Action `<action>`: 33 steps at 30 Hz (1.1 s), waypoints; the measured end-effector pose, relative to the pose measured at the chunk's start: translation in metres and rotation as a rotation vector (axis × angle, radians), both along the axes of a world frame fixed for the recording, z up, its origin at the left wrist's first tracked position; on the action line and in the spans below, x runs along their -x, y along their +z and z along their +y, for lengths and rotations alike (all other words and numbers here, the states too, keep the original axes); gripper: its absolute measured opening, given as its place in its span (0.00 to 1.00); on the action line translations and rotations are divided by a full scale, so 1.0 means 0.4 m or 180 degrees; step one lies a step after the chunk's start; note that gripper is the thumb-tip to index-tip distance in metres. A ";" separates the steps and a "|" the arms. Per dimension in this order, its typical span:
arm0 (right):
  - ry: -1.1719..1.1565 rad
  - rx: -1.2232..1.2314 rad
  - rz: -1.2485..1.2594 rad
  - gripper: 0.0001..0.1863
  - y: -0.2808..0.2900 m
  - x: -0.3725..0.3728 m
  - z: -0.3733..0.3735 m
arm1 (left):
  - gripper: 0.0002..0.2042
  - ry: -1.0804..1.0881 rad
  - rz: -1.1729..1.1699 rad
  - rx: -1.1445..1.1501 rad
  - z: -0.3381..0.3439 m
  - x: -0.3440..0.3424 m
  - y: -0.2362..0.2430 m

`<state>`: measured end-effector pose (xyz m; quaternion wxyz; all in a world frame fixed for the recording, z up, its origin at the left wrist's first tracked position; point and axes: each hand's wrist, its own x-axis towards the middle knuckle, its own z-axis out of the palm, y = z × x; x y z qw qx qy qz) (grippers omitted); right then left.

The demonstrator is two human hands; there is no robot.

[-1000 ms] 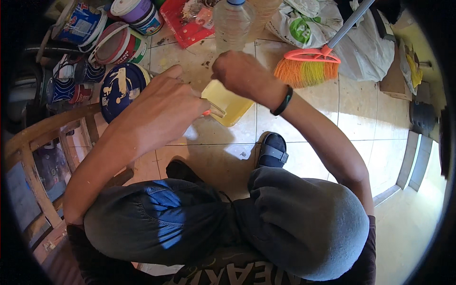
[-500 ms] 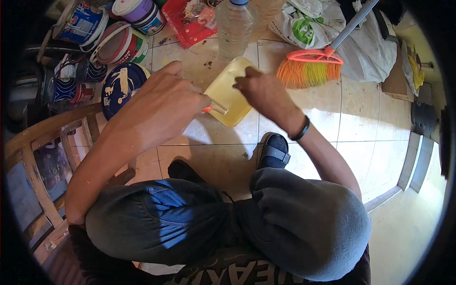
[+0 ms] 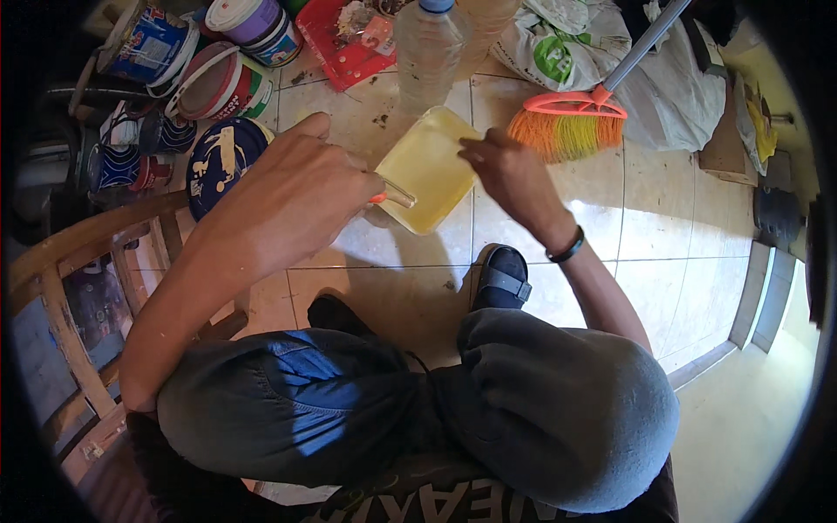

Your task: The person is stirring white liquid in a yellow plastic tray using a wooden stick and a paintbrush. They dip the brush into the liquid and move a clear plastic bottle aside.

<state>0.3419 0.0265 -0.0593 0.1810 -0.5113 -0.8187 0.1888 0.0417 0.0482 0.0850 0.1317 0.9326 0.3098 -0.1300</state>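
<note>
A yellowish, shallow rectangular tub [image 3: 436, 152] lies between my hands, beyond my feet; whether it rests on the floor, I cannot tell. My left hand [image 3: 318, 187] is closed around a slim tool with an orange handle and a brownish shaft [image 3: 399, 193]. The tool's tip reaches over the tub's near left part. Most of its handle is hidden by my fingers. My right hand [image 3: 514, 179] has its fingers curled together by the tub's right rim. Anything between those fingertips is too small or hidden to make out.
A large clear bottle [image 3: 427, 52] with a blue cap stands just beyond the tub. An orange and yellow broom [image 3: 567, 126] is to its right, near white plastic bags [image 3: 671, 96]. Paint buckets [image 3: 209, 83], a dark blue lid [image 3: 222, 161] and a wooden chair [image 3: 65, 305] occupy the left.
My right hand has moved right, from over the tub to its right rim. My left hand and the tool have barely shifted.
</note>
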 end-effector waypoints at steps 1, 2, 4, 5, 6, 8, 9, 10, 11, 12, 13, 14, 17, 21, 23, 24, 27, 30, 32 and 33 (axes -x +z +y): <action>0.0189 -0.0071 0.0016 0.11 -0.021 0.018 -0.004 | 0.12 0.0035 0.0108 0.0074 0.001 0.000 0.006; 0.0256 0.0076 -0.0059 0.13 -0.028 0.035 -0.031 | 0.12 0.0044 0.0124 0.0074 0.001 -0.001 0.014; 0.0558 0.0247 -0.0033 0.15 -0.024 0.045 -0.077 | 0.12 0.0032 0.0107 0.0022 0.000 -0.002 0.020; 0.0576 0.0258 -0.0024 0.15 -0.020 0.045 -0.100 | 0.12 0.0049 0.0115 0.0034 -0.002 -0.003 0.018; 0.0627 0.0377 0.0032 0.14 -0.008 0.036 -0.118 | 0.11 0.0020 0.0130 0.0009 0.000 -0.004 0.019; 0.0682 0.0495 0.0078 0.13 0.012 0.006 -0.119 | 0.11 -0.0004 0.0135 -0.0019 0.001 0.000 0.014; 0.0661 0.0448 0.0099 0.12 0.024 -0.015 -0.111 | 0.11 0.0041 0.0092 -0.0045 -0.003 0.005 0.009; 0.0640 0.0401 0.0119 0.12 0.028 -0.029 -0.102 | 0.11 0.0085 0.0049 -0.0071 -0.006 0.011 0.007; 0.0444 0.0356 -0.0002 0.10 0.023 -0.034 -0.087 | 0.11 0.0096 0.0057 -0.0076 -0.008 0.016 0.008; 0.0323 0.0289 -0.0115 0.10 0.031 -0.047 -0.069 | 0.10 0.0072 0.0072 -0.0073 -0.004 0.010 0.011; 0.0231 0.0202 -0.0094 0.10 0.024 -0.049 -0.059 | 0.10 0.0050 0.0090 -0.0071 -0.001 0.004 0.015; 0.0141 0.0114 -0.0071 0.10 0.013 -0.046 -0.057 | 0.10 0.0032 0.0083 -0.0080 0.002 -0.002 0.019; 0.0517 0.0178 0.0034 0.13 -0.006 -0.022 -0.108 | 0.10 0.0049 0.0010 0.0002 0.003 0.000 0.019; 0.0540 0.0341 -0.0201 0.13 0.032 -0.051 -0.135 | 0.11 0.0058 0.0086 0.0029 0.006 -0.001 0.011; 0.0188 0.0306 -0.0499 0.13 0.035 -0.062 -0.100 | 0.11 0.0069 0.0158 0.0116 0.004 -0.004 0.013; 0.0173 0.0286 -0.0509 0.13 0.025 -0.057 -0.094 | 0.11 0.0053 0.0157 0.0058 0.000 -0.002 0.018; 0.0401 0.0203 -0.0138 0.14 0.003 -0.013 -0.112 | 0.12 0.0024 0.0136 -0.0042 0.000 -0.003 0.009; 0.0711 0.0408 -0.0136 0.15 0.021 -0.006 -0.162 | 0.12 -0.0003 0.0097 -0.0026 0.003 -0.007 0.004; 0.0537 0.0296 -0.0292 0.16 0.024 -0.047 -0.145 | 0.12 -0.0024 0.0083 0.0013 0.004 -0.006 0.002; 0.0318 0.0229 -0.0350 0.15 0.022 -0.059 -0.124 | 0.13 -0.0032 0.0074 0.0003 0.006 -0.004 0.001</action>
